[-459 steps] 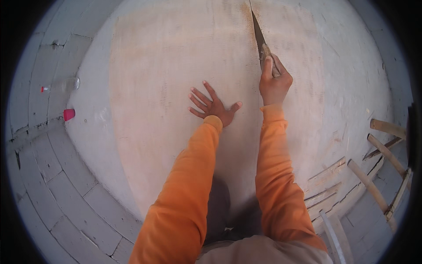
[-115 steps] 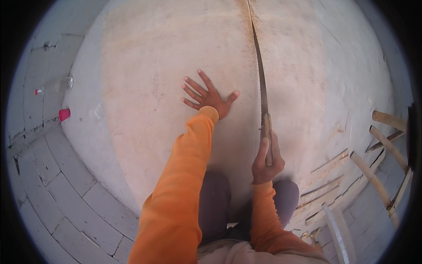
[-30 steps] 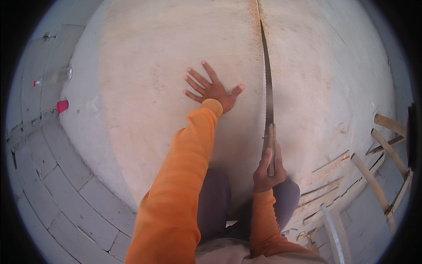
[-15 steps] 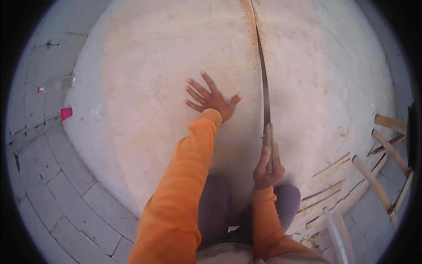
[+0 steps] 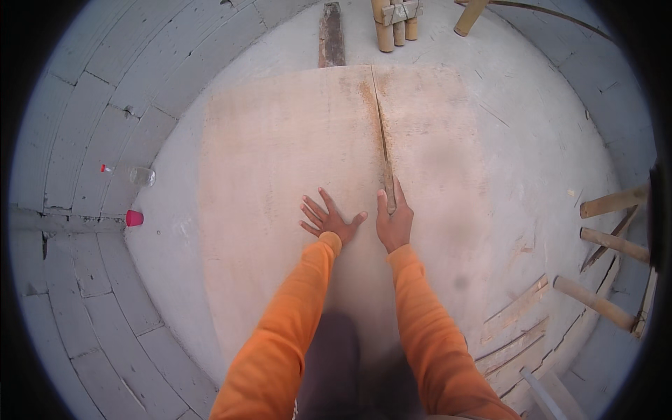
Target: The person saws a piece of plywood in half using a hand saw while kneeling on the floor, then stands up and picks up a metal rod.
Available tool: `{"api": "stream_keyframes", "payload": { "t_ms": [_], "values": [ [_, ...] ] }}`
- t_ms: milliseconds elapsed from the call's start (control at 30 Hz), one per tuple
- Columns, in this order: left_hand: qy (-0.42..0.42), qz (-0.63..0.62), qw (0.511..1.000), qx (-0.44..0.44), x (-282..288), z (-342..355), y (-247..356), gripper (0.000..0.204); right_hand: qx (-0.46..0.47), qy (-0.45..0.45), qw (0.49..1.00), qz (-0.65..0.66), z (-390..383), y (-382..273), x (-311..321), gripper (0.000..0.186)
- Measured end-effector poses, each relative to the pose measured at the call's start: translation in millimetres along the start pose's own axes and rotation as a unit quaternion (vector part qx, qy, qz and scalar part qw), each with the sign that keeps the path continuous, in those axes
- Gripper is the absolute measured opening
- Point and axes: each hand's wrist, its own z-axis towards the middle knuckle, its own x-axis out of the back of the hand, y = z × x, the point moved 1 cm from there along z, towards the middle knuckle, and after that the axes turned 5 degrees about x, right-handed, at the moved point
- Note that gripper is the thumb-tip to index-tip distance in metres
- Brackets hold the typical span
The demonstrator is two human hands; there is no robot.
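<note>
A wide pale plywood sheet [image 5: 280, 133] lies beneath both hands. My left hand [image 5: 332, 220] rests flat on it, fingers spread, holding nothing. To its right, my right hand [image 5: 395, 222] is wrapped round the handle of a handsaw [image 5: 383, 138]. The dark blade points away from me along a narrow cut line that runs to the sheet's far edge. Reddish-brown sawdust [image 5: 367, 96] lies along both sides of the line. How deep the blade sits in the sheet is hard to see.
At the left wall stand a clear bottle with a red cap [image 5: 142, 176] and a pink cup [image 5: 134, 218]. A dark plank [image 5: 332, 35] and bound bamboo pieces [image 5: 393, 24] are beyond the sheet. Bamboo legs [image 5: 593, 301] and wood strips [image 5: 516, 308] lie at right.
My right hand has pushed the saw forward, away from me, along the cut. My left hand keeps its place on the sheet. The view has tilted up, showing the sheet's far edge.
</note>
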Motion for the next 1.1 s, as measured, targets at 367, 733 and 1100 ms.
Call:
{"api": "stream_keyframes", "payload": {
  "t_ms": [367, 733, 1100],
  "values": [
    [-0.169, -0.513, 0.804, -0.250, 20, -89, 54, 0.068, -0.107, -0.073, 0.992, -0.008, 10, -7, 21, 0.050],
    [-0.064, -0.399, 0.890, -0.212, 11, -259, -11, 0.054, -0.100, -0.007, 0.995, 0.012, -133, -85, 96, 0.046],
    [-0.111, -0.501, 0.846, -0.143, 10, -189, 42, 0.057, -0.076, -0.028, 0.997, 0.008, -88, -46, 77, 0.047]
  ]
}}
